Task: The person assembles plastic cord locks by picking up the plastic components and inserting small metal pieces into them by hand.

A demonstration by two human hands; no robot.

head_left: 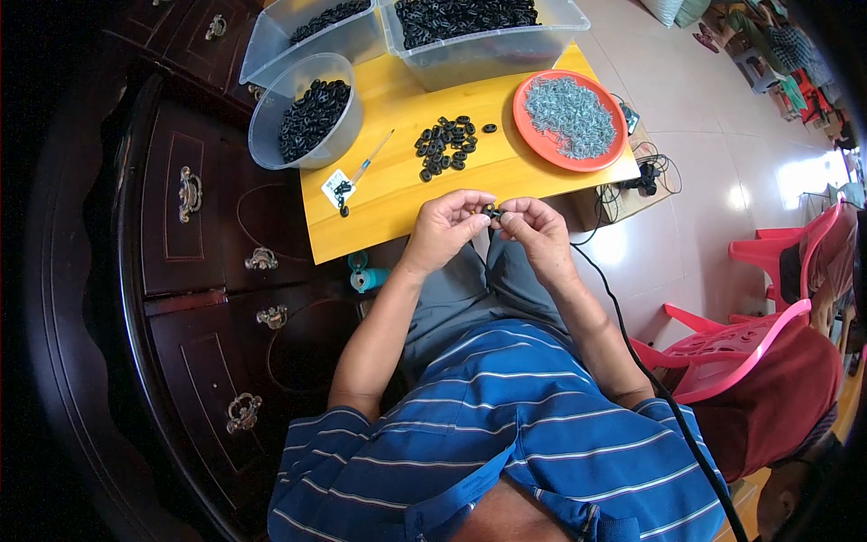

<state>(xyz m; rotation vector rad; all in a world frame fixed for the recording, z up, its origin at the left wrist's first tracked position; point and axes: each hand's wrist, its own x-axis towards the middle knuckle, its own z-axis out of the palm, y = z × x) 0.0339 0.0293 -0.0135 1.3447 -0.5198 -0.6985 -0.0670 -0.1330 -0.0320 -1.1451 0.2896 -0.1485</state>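
Just off the near edge of the yellow table (406, 203), both of my hands meet at the fingertips. My left hand (441, 233) pinches a small black plastic part (491, 211) from one side, and my right hand (544, 237) pinches it from the other. Fingers cover most of the part. Beyond them lies a loose cluster of black oval parts (435, 145), with one single oval part (489, 128) to its right. A red-orange plate (521, 122) at the right holds a heap of small silvery metal pieces (571, 113).
A round clear tub (265, 135) and two clear bins (488, 65) (264, 56) hold many black parts. A thin screwdriver-like tool (365, 166) lies by a white card (332, 188). Dark drawers (185, 235) flank the left. Pink chairs (731, 348) and a black cable (623, 316) are right.
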